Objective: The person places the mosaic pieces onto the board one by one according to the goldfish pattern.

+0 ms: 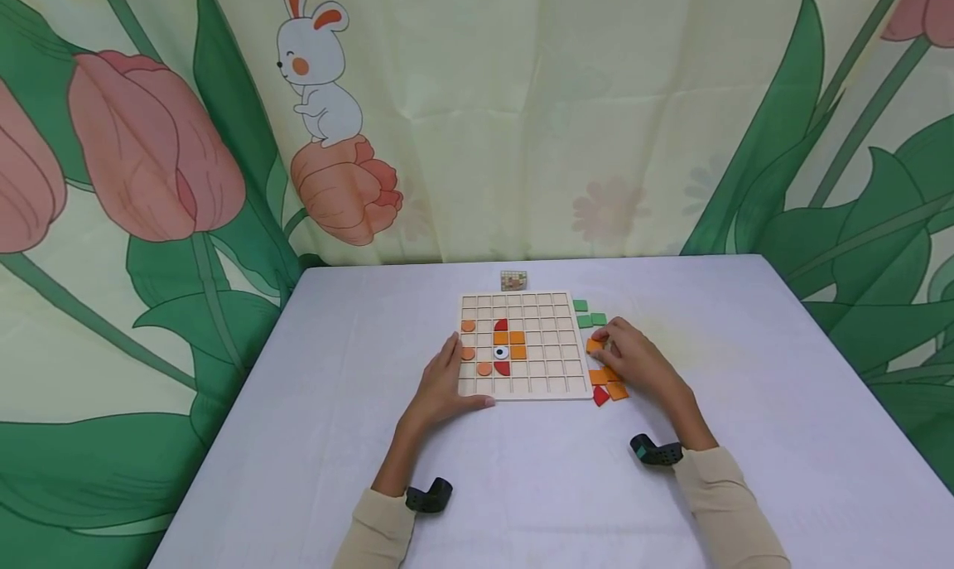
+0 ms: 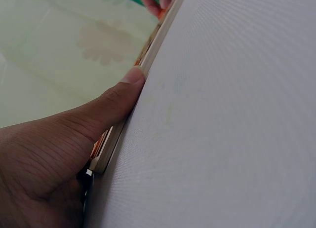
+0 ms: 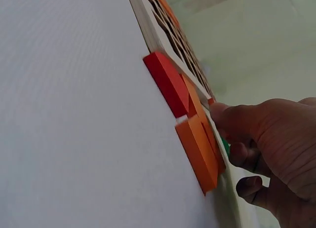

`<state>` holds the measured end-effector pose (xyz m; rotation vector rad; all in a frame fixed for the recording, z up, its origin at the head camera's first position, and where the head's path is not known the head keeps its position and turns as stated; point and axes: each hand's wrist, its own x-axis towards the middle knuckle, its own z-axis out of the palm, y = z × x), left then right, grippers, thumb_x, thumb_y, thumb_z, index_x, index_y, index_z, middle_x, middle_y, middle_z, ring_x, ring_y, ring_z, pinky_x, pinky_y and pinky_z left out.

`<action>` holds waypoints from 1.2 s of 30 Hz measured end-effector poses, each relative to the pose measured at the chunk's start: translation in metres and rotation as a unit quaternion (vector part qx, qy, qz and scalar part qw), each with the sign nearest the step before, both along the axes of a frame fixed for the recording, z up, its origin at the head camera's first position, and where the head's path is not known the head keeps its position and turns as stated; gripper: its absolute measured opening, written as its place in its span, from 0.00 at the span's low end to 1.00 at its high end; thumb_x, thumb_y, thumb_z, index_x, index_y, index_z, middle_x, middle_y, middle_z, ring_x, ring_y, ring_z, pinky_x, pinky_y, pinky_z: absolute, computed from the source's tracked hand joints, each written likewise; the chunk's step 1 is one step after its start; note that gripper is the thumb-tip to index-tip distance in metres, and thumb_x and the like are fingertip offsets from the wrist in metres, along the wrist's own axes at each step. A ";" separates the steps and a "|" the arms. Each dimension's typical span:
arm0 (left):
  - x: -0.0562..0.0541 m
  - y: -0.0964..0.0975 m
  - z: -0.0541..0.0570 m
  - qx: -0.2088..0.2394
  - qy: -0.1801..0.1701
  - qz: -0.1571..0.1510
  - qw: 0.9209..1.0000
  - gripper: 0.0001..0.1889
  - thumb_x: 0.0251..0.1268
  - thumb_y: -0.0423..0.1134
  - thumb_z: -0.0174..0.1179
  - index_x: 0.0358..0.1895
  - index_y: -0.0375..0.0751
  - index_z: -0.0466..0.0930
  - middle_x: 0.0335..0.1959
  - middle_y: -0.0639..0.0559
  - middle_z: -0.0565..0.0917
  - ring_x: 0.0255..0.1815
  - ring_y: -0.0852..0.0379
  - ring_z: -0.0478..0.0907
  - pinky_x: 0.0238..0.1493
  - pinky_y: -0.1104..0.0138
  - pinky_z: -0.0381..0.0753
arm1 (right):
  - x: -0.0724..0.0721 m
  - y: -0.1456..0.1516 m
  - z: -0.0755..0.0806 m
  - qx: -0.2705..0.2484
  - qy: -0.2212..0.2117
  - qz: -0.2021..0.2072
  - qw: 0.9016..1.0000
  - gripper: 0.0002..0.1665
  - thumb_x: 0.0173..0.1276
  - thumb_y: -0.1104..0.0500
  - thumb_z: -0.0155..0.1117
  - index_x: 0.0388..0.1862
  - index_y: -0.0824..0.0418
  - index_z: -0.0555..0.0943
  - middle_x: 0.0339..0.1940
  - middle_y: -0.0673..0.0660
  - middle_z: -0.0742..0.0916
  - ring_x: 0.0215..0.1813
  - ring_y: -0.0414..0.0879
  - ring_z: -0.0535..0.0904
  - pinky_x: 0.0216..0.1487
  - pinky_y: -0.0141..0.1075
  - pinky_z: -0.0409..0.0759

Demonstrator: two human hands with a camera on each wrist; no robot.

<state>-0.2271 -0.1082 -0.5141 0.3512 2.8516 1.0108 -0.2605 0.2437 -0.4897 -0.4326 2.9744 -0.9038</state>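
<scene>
A pale wooden grid board lies flat, holding orange squares, light orange discs, two red rounded pieces and a round eye piece. Around its near left corner spreads my left hand, fingers straight along the left side. Its thumb presses the front edge. Beside the right edge, my right hand pinches an orange square tile between thumb and fingertips. Below that hand lie loose orange tiles and a red piece.
Green square tiles lie off the board's far right side. A small patterned card or block sits behind the board. Everything rests on a white-covered table, backed by a printed curtain.
</scene>
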 end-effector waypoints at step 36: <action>-0.001 0.002 0.002 0.007 -0.009 0.010 1.000 0.66 0.41 0.62 0.76 0.79 0.40 0.42 0.80 0.47 0.44 0.78 0.44 0.46 0.72 0.48 0.56 | -0.002 -0.006 0.008 0.002 -0.002 -0.001 1.000 0.18 0.67 0.55 0.67 0.49 0.65 0.81 0.40 0.56 0.76 0.31 0.46 0.69 0.29 0.34 0.70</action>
